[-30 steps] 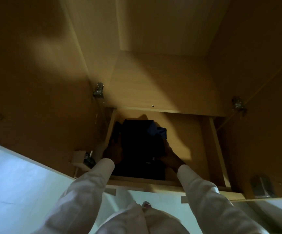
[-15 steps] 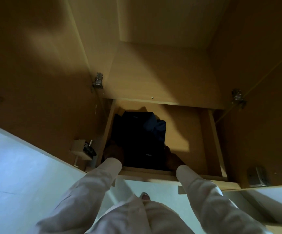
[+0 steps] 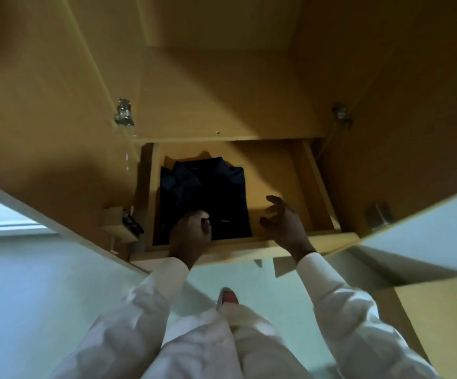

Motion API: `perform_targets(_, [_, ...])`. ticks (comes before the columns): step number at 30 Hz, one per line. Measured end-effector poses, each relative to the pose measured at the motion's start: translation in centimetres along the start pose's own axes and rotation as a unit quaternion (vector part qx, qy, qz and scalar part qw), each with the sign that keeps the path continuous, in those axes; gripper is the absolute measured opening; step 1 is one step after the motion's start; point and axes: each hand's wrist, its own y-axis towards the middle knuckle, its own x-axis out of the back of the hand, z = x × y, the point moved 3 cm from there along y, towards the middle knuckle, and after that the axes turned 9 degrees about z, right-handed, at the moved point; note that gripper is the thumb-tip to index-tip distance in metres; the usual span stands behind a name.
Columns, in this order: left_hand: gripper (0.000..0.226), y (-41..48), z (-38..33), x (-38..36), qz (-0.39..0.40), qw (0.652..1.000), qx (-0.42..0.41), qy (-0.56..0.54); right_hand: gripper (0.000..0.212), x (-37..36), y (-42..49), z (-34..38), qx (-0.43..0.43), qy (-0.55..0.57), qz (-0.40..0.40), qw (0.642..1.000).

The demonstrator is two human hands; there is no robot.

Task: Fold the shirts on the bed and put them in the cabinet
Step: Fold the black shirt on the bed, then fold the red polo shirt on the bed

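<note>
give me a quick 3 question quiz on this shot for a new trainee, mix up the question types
1. True or false: the folded dark shirt lies in the left part of the drawer, with bare wood to its right.
2. Multiple choice: the right hand is
A. gripping the shirt's collar
B. open with fingers spread, off the shirt, over the bare wood
C. flat on top of the shirt
3. Short answer: which hand overlaps the shirt's near edge?

Key
1. True
2. B
3. The left hand; its fingers are curled, but whether it grips the cloth cannot be told.
</note>
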Motion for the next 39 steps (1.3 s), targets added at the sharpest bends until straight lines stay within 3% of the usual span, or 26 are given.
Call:
perform_targets(3, [0.015, -3.5, -1.6, -1.2, 0.026, 0.994, -0.089, -0.051, 0.045, -0.6, -5.0, 1.0, 0.048, 0.017, -0.12, 0.991])
perform_targets(6, [0.009, -7.1, -0.2, -3.9, 0.146, 0.972, -0.165, -0.077, 0.032, -3.1, -10.3, 0.3, 0.028, 0.054, -0.223, 0.973])
perform_targets(9, [0.009, -10.6, 3.8, -7.9, 0.283, 0.942, -0.17, -0.069, 0.028, -7.5, -15.3, -2.7, -0.049, 0.101, -0.268, 0.957])
perform_targets(13, [0.009, -16.6, 11.0, -13.6, 0.369, 0.917, -0.149, -0.022, 0.023, -17.0, -23.0, -6.0, -0.158, 0.13, -0.241, 0.949])
perform_targets(18, [0.01, -23.5, 18.2, -18.8, 0.434, 0.895, -0.099, -0.017, 0.019, -26.9, -28.6, -8.7, -0.219, 0.176, -0.157, 0.947])
perform_targets(22, [0.016, -27.7, 23.6, -24.5, 0.509, 0.857, -0.066, 0.057, 0.035, -34.1, -31.5, -12.2, -0.252, 0.202, -0.109, 0.94])
perform_targets(26, [0.018, -29.9, 28.0, -30.8, 0.523, 0.846, -0.041, 0.092, 0.027, -41.3, -33.3, -16.8, -0.279, 0.195, -0.08, 0.937])
perform_targets(31, [0.012, -31.2, 32.4, -39.5, 0.536, 0.842, -0.03, 0.041, 0.028, -48.4, -33.6, -22.6, -0.251, 0.205, -0.116, 0.939])
perform_targets(36, [0.014, -29.9, 31.1, -45.7, 0.467, 0.876, -0.116, -0.026, 0.028, -50.1, -34.2, -25.8, -0.197, 0.195, -0.238, 0.931])
perform_targets(39, [0.019, -31.3, 28.7, -46.1, 0.425, 0.871, -0.21, -0.13, 0.026, -50.4, -35.9, -25.0, -0.148, 0.146, -0.31, 0.928])
